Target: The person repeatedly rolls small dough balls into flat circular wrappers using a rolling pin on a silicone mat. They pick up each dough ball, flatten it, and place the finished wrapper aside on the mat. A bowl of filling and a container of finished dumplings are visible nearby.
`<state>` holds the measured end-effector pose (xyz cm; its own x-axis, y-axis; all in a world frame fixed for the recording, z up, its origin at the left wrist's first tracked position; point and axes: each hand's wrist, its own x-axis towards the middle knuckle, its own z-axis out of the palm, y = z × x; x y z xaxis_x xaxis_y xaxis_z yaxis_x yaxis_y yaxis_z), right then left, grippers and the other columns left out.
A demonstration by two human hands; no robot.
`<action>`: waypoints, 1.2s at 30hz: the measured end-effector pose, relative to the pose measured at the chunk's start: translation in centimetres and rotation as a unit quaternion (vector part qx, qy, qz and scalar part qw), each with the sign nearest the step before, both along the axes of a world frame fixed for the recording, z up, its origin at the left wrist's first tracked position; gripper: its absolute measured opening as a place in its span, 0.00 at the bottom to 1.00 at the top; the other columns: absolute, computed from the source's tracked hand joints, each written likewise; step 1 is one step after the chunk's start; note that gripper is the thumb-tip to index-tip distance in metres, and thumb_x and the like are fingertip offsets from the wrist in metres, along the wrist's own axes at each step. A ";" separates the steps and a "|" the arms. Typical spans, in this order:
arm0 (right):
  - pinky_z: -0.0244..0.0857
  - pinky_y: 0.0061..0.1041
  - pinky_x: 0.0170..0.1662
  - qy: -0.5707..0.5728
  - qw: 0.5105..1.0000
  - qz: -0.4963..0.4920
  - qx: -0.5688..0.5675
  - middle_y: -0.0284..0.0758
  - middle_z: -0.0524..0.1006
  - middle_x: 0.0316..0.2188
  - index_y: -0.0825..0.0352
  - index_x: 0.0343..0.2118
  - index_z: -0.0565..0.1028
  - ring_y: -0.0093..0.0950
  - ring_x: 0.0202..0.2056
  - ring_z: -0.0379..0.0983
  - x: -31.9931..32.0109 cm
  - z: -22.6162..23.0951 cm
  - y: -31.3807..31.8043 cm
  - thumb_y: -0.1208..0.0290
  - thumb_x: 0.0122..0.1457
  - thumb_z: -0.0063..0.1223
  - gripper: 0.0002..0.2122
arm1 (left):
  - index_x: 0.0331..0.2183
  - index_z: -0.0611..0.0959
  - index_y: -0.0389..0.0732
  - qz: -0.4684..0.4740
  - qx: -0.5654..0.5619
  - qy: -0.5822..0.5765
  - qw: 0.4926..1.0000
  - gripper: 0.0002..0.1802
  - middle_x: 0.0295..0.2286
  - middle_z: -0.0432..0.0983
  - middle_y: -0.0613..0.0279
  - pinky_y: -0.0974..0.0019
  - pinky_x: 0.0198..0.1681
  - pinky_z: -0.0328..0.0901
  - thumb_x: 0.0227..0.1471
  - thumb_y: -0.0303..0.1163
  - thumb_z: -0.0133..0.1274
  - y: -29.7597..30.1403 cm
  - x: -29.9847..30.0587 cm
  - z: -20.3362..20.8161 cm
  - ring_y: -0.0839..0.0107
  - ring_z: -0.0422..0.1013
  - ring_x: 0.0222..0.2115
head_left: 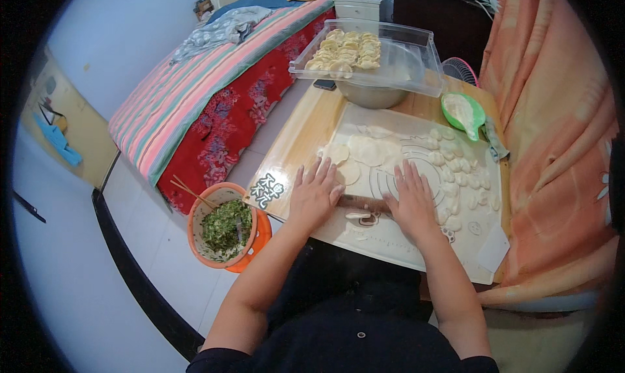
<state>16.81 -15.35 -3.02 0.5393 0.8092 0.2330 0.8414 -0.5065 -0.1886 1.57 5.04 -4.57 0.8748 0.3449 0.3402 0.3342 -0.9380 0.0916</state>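
A brown rolling pin [363,203] lies crosswise on the floured white mat [416,249]. My left hand [316,196] rests flat on its left end and my right hand [411,202] on its right end, fingers stretched forward on both. Just nearer to me than the pin is a small piece of dough [357,215]; whether more dough lies beneath the pin is hidden. Beyond my left fingers are thin round wrappers [347,172], with a larger pale dough sheet [366,150] behind them. Several small floured dough lumps [456,177] are scattered right of my right hand.
A clear tray [407,63] of dumplings [348,50] sits on a metal bowl [371,96] at the back. A green scoop [463,114] holds flour. Left of the table stands a tub [195,233] of chopped green filling with chopsticks [193,189]. An orange curtain [547,145] hangs at right.
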 end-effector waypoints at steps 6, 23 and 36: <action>0.39 0.45 0.69 0.076 0.991 0.048 -0.095 0.46 0.49 0.69 0.72 0.65 0.56 0.41 0.70 0.42 -4.1 1.7 -3.4 0.51 0.59 0.53 0.38 | 0.62 0.64 0.38 -0.022 -0.076 0.058 0.995 0.39 0.64 0.55 0.49 0.45 0.65 0.46 0.57 0.52 0.49 -4.0 -7.4 1.1 0.54 0.51 0.65; 0.59 0.38 0.56 0.078 0.984 0.143 0.065 0.37 0.76 0.50 0.63 0.48 0.75 0.37 0.53 0.69 -5.1 1.3 -4.5 0.75 0.50 0.59 0.20 | 0.58 0.71 0.39 -0.244 -0.277 0.071 0.927 0.25 0.62 0.59 0.49 0.53 0.66 0.48 0.63 0.40 0.42 -1.1 -4.1 2.1 0.54 0.53 0.65; 0.46 0.43 0.67 0.014 0.998 0.051 0.021 0.45 0.59 0.65 0.67 0.61 0.65 0.40 0.67 0.51 -1.6 0.0 0.7 0.54 0.62 0.48 0.29 | 0.56 0.73 0.43 -0.062 -0.043 0.022 0.997 0.26 0.56 0.67 0.52 0.49 0.62 0.53 0.61 0.46 0.45 0.3 -2.0 0.9 0.55 0.62 0.58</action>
